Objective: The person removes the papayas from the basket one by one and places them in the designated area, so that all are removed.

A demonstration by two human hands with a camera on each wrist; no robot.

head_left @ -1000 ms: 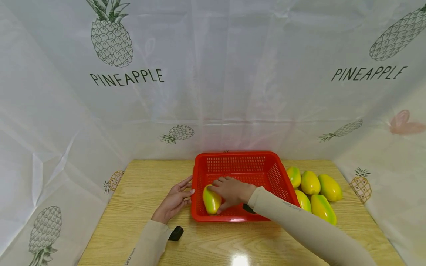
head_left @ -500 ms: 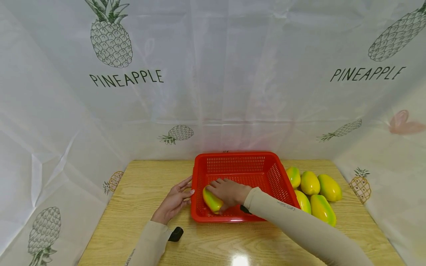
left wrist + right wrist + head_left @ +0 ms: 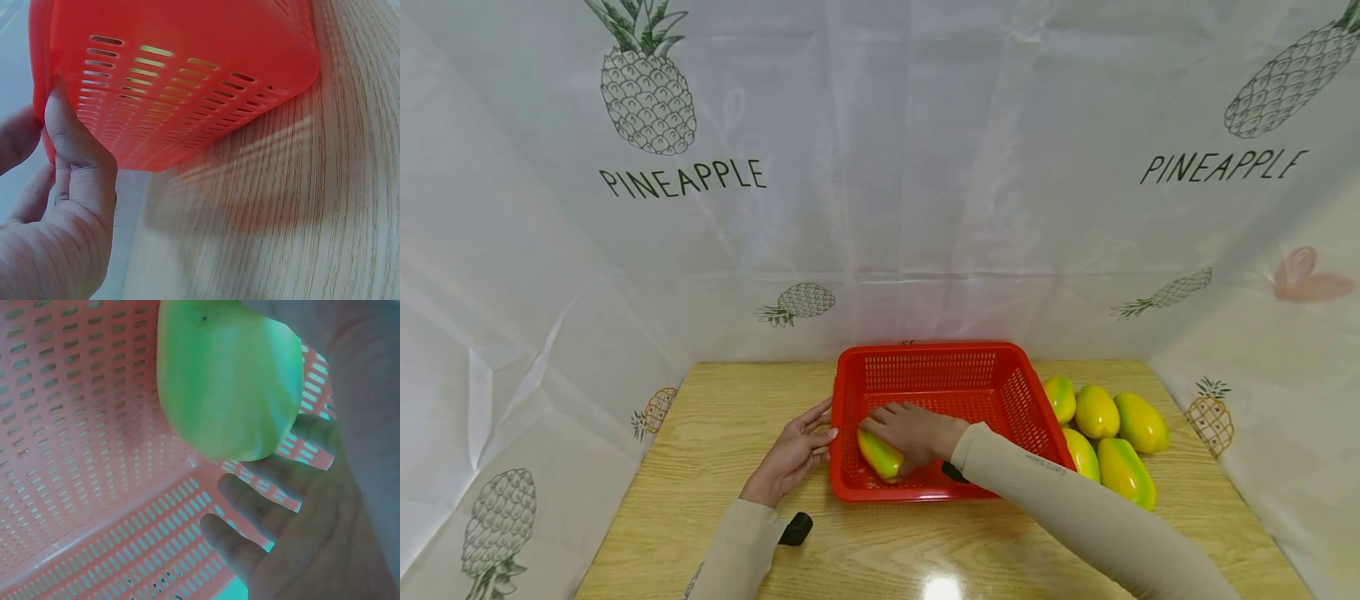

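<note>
A yellow-green mango (image 3: pixel 880 457) lies in the left part of a red plastic basket (image 3: pixel 940 494). My right hand (image 3: pixel 917 433) reaches over it from the right and holds it, fingers on its far side and thumb on the near side. In the right wrist view the mango (image 3: pixel 228 381) sits between thumb and fingers, with the other fingers spread apart. My left hand (image 3: pixel 790 458) is at the basket's left side, gripping its rim. The left wrist view has the left thumb (image 3: pixel 72 131) against the slotted outer wall and other fingers past the rim.
Several more mangoes (image 3: pixel 1126 471) lie on the wooden table (image 3: pixel 715 417) right of the basket, close to its wall. A white sheet (image 3: pixel 925 208) printed with pineapples hangs behind and beside the table.
The mango in the basket has turned from nearly straight to slanted, its near end swinging right under my right hand. My left hand and the basket stay in place.
</note>
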